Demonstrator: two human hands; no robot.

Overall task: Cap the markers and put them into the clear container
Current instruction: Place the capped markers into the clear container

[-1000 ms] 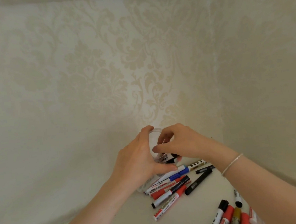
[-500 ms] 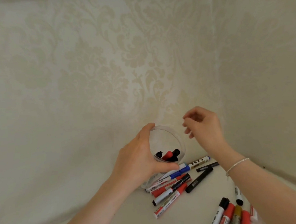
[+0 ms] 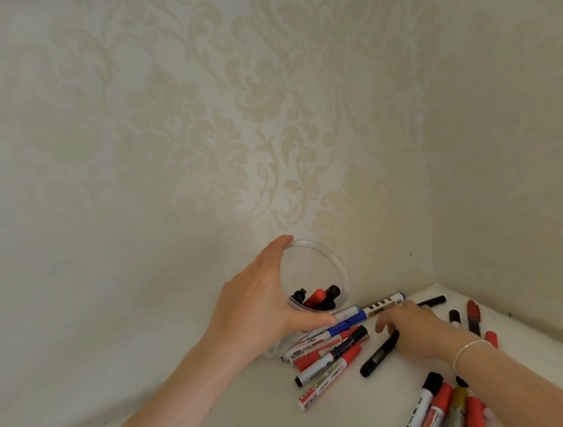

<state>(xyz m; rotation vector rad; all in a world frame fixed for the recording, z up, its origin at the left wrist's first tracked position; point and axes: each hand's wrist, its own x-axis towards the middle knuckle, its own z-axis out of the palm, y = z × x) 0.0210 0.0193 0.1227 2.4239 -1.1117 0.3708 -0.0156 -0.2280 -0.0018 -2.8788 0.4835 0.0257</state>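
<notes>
My left hand grips the clear container and holds it tilted with its mouth toward me. Several capped black and red markers lie at its bottom. My right hand is down on the table to the right of it, fingers curled over the upper end of a black marker. Between the hands lies a loose pile of red, black and blue markers.
More markers lie by my right forearm at the bottom edge. Small red and black ones lie near the right wall, and a black one lies in the corner. Patterned walls close the table behind and on the right.
My right hand left the container's mouth, rose, then dropped to the table onto the black marker. My left hand kept holding the container in place.
</notes>
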